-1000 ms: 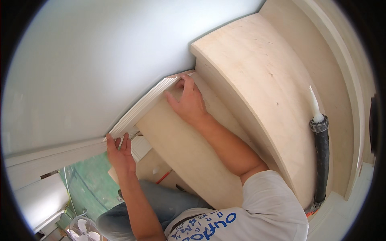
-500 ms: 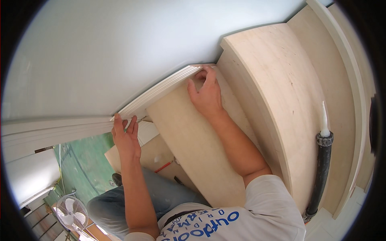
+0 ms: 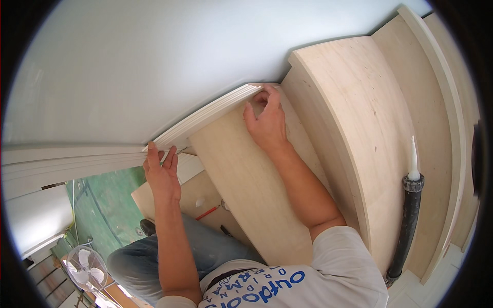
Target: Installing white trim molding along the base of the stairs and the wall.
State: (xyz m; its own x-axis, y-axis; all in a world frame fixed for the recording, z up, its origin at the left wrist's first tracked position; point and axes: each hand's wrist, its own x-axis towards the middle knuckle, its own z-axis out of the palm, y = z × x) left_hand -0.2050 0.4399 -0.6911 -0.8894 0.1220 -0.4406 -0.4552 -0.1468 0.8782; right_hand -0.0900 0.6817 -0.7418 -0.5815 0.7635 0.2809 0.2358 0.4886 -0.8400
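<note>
A white grooved moulding (image 3: 205, 112) lies along the foot of the pale wall (image 3: 154, 66), above a light wooden stair tread (image 3: 241, 185). My left hand (image 3: 163, 172) holds its left end, fingertips along the edge, some reaching behind it. At the other end my right hand (image 3: 266, 115) grips the moulding with bent fingers, the thumb held apart below. Where the right fingertips meet the piece is partly hidden. A small white panel (image 3: 189, 167) shows beneath the moulding, just right of my left hand.
Curved wooden steps (image 3: 354, 97) rise at the right; one bears a black sealant gun (image 3: 408, 220) with a white nozzle. A red pencil (image 3: 207, 211) lies on a lower board beside my bent leg (image 3: 133, 259). A fan (image 3: 84, 264) stands at lower left on the green-covered floor (image 3: 105, 215).
The view has turned, so moulding, hands and steps sit further right in the picture, with the moulding also higher. Both hands stay at the moulding's two ends.
</note>
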